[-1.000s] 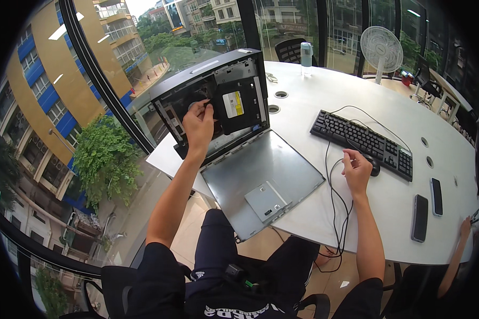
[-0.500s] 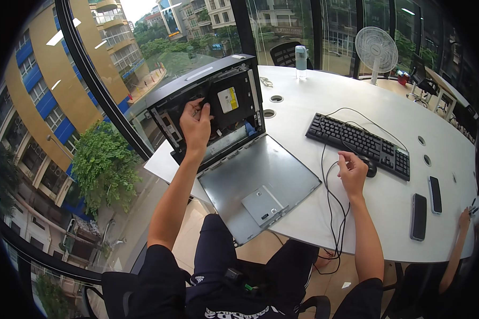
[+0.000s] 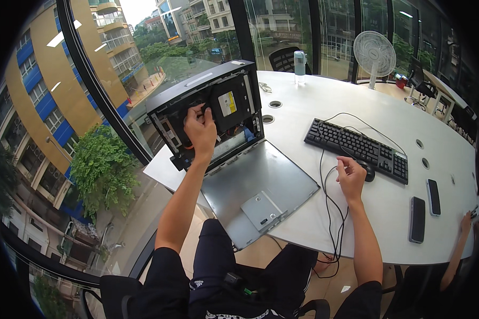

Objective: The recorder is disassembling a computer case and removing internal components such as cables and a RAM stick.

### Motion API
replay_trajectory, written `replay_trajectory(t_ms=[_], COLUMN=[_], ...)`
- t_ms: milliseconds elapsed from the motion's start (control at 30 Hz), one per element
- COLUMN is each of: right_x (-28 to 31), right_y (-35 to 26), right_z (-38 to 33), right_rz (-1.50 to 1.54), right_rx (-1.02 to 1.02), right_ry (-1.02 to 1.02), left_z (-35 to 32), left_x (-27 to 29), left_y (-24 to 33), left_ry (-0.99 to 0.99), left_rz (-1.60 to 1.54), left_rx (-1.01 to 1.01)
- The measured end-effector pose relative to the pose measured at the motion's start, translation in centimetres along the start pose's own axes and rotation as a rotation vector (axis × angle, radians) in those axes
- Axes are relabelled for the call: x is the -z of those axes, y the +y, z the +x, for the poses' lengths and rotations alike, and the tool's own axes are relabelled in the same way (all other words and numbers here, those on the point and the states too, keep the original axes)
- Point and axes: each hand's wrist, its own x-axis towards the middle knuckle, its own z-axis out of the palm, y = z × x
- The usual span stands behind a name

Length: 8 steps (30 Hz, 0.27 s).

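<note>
A desktop computer case [image 3: 197, 80] stands open at the left of the table, its insides facing me. My left hand [image 3: 200, 130] is inside it, fingers bent together at the black drive bay beside the yellow-and-white label [image 3: 227, 104]. What its fingertips grip, if anything, is hidden. The case's metal side panel [image 3: 234, 181] lies flat in front, partly over the table's edge. Above the table, next to the black mouse [image 3: 368, 171], my right hand [image 3: 351, 178] is closed with thumb and fingers pressed together. Anything between them is too small to make out.
A black keyboard [image 3: 356, 149] lies beyond my right hand, with loose black cables [image 3: 329, 212] hanging over the front edge. Two phones [image 3: 417, 219] lie at the right, near another person's hand [image 3: 467, 223]. A bottle [image 3: 300, 69] and a white fan [image 3: 374, 53] stand farther back.
My left hand has shifted slightly right and down inside the case, its fingertips nearer the labelled drive bay. My right hand has stayed closed in nearly the same place.
</note>
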Motion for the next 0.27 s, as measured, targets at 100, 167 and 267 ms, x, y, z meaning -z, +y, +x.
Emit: replay_trajectory(t_ms=[100,167,267], right_x=[0.03,0.07,0.10], right_y=[-0.05,-0.03,0.06], right_z=[0.02,0.04,0.08], right_rz=[-0.005,-0.007,-0.010], right_rx=[-0.004,-0.003,-0.034], right_ry=[-0.002,0.000,-0.007], left_z=[-0.16,-0.23,-0.53], left_x=[-0.23,-0.32,-0.51], left_y=[-0.03,0.16,0.78], left_ry=[0.031,0.034,0.025], left_rz=[0.055,0.094,0.020], left_rx=[-0.047,-0.045,0.006])
